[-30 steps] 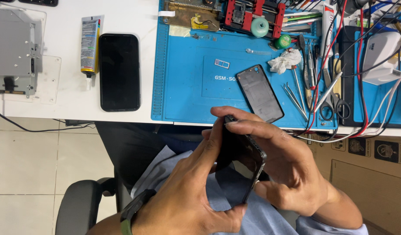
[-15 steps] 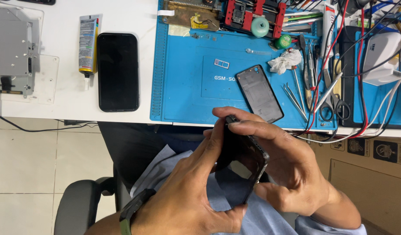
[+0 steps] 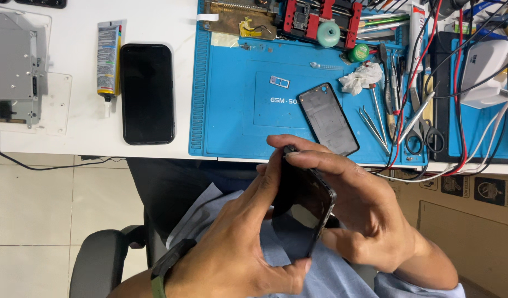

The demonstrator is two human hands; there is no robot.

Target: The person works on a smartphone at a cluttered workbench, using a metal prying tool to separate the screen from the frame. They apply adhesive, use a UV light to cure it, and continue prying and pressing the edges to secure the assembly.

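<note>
The person is holding a black phone (image 3: 304, 205) in both hands over the lap, just below the front edge of the white table (image 3: 83, 124). The phone is standing on end and tilting, its dark, glossy face catching a pale reflection and its thin edge showing along the right side. The left hand (image 3: 240, 248) is gripping its lower part from the left, with the thumb reaching up along the phone's left edge to the top corner. The right hand (image 3: 360, 207) is wrapping around it from the right, with a finger curling over the top corner.

On the blue mat (image 3: 232, 127) above, a black back cover (image 3: 328, 119) is lying flat, well apart from the hands. Another black phone (image 3: 147, 94) is lying on the table beside a glue tube (image 3: 108, 58).
</note>
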